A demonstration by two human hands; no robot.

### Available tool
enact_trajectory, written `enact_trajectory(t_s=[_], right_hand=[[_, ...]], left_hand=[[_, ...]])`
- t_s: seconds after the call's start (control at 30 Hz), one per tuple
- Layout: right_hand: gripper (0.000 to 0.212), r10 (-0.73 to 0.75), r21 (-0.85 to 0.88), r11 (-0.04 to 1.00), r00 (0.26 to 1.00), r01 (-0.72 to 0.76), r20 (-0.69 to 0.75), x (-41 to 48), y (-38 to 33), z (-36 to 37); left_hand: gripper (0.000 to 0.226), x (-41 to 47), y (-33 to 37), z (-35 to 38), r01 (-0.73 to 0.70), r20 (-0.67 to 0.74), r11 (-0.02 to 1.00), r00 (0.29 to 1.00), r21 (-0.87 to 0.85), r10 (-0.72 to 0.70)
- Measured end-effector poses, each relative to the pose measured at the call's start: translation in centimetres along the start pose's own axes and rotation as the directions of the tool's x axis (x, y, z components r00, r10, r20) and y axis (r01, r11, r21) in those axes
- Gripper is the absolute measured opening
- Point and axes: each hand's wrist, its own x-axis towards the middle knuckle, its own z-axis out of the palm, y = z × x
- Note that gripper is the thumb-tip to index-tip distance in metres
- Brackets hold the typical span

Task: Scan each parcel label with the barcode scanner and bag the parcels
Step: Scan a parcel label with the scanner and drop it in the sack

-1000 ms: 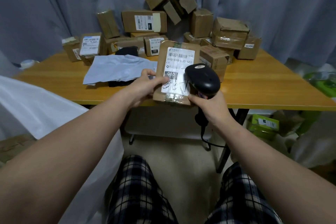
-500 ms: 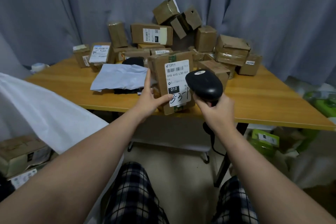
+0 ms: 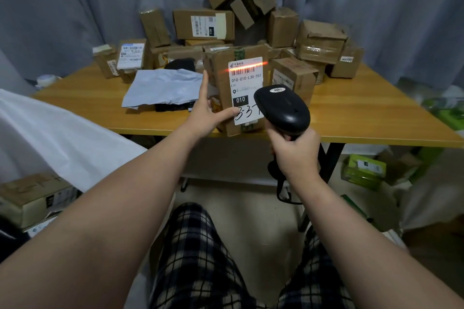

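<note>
Parcel point(image 3: 247, 88) on table point(image 3: 364, 118) edge; scanner point(image 3: 282, 109) right of it; boxes point(image 3: 203, 24) behind

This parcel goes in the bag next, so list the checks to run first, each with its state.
1. Label faces scanner: ok.
2. Red line on barcode: it crosses the barcode's top, tilted; cannot tell whether it reads.
3. Left hand holds parcel, thumb below the barcode: ok.
4. Right hand grips the scanner's handle: ok.
5. White bag at left open: cannot tell.
</note>
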Motion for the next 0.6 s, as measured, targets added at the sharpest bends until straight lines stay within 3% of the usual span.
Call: enact_trajectory(t_s=[0.6], right_hand=[[0.024, -0.010, -0.010, 1.000, 1.000, 0.010, 0.001, -0.49, -0.04, 0.18]], left_hand=[[0.109, 0.78, -0.15, -0.95, 0.036, 0.026, 0.999, 0.999, -0.029, -0.036]])
